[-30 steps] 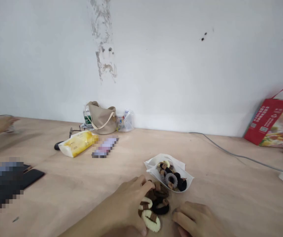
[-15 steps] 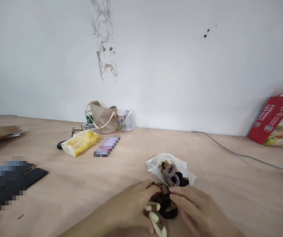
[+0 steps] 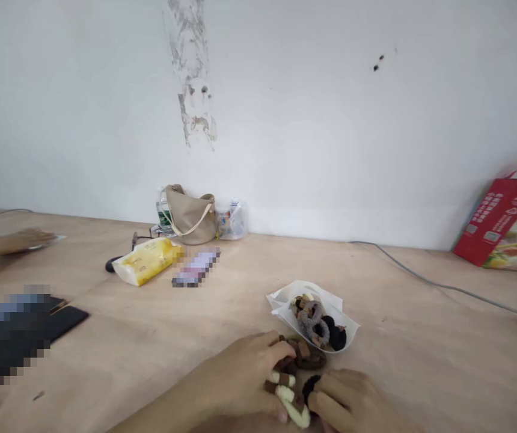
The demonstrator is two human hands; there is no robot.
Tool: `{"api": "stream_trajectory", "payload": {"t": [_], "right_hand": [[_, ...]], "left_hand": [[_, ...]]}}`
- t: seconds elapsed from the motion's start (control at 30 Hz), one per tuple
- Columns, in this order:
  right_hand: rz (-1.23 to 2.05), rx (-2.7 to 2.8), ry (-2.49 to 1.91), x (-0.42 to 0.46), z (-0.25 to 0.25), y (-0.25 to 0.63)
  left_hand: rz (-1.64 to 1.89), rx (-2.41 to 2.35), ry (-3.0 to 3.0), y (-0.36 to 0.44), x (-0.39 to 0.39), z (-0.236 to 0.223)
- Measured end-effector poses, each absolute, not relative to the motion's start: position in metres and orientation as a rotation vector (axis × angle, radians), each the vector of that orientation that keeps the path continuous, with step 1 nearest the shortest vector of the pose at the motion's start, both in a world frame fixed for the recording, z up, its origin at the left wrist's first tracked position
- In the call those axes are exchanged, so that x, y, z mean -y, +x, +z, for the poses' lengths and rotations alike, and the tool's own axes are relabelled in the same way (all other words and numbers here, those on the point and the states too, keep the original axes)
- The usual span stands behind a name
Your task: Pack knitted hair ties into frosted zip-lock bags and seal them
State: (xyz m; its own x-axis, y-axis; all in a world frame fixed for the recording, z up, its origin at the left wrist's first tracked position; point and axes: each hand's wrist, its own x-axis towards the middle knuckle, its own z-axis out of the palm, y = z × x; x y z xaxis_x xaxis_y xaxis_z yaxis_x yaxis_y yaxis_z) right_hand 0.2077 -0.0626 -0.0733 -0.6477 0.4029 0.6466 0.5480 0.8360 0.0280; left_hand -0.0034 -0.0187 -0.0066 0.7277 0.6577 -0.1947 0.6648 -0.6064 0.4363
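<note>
Curling down onto a small heap of fuzzy hair ties [image 3: 292, 385], the left hand [image 3: 238, 379] has its fingers [image 3: 267, 349] closed over the pile, while the right hand [image 3: 348, 400] sits on the other side, fingers bent, their tips against a black tie [image 3: 311, 388]. Is either hand really pinching? Can't tell from here! Right at the left fingertips lies a cream-and-brown tie [image 3: 288, 403], with a brown tie [image 3: 309, 359] just ahead of them: that's three loose on the table, maybe more under the hand. These look light, soft and stretchy, likely to snag on each other, so the thick band is the place to take hold.

Just past the fingers, a white pouch [image 3: 281, 300] holds at least five more ties, too tangled to count exactly. Farther beyond the fingers, across the wooden table [image 3: 240, 313], there's one yellow tissue pack [image 3: 145, 261], one tan shoulder bag [image 3: 190, 218] and one clear plastic bag [image 3: 234, 219]. Well off to the left, a co-worker's hand [image 3: 28, 242] rests, and far right stands one red shopping bag [image 3: 497, 222].
</note>
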Motion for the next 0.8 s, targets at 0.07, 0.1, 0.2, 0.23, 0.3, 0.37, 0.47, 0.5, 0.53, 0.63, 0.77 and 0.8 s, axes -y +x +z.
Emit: {"api": "stream_trajectory", "payload": {"t": [0.07,0.1,0.2,0.23,0.3,0.37,0.47,0.5,0.53,0.63,0.77,0.8], "right_hand": [[-0.266,2.333,-0.695,0.064,-0.064,0.214],[-0.267,2.308,-0.71,0.063,-0.059,0.217],[-0.346,2.251,-0.771,0.053,-0.052,0.223],[-0.406,2.253,-0.802,0.047,-0.052,0.223],[-0.55,2.262,-0.877,0.034,-0.055,0.222],[-0.671,2.247,-0.951,0.022,-0.06,0.219],[-0.757,2.174,-1.036,0.012,-0.064,0.216],[-0.776,2.152,-1.07,0.012,-0.064,0.216],[-0.793,2.134,-1.104,0.013,-0.064,0.216],[-0.788,2.099,-1.133,0.024,-0.057,0.219],[-0.611,2.179,-0.878,0.048,-0.054,0.218],[-0.553,2.227,-0.78,0.053,-0.058,0.215]], "left_hand": [[-0.032,-0.98,2.448,-0.004,0.017,-0.006],[-0.038,-0.976,2.456,-0.004,0.016,-0.006],[-0.041,-0.977,2.483,-0.004,0.015,-0.007],[-0.042,-0.975,2.485,-0.003,0.015,-0.008],[-0.043,-0.972,2.476,-0.003,0.015,-0.009],[-0.047,-0.978,2.459,-0.003,0.015,-0.009],[-0.052,-0.987,2.447,-0.004,0.015,-0.01],[-0.052,-0.991,2.444,-0.004,0.015,-0.01],[-0.05,-0.994,2.442,-0.004,0.015,-0.01],[-0.043,-0.993,2.443,-0.005,0.016,-0.009],[-0.029,-0.971,2.463,-0.005,0.017,-0.01],[-0.017,-0.968,2.468,-0.005,0.017,-0.01]]}}
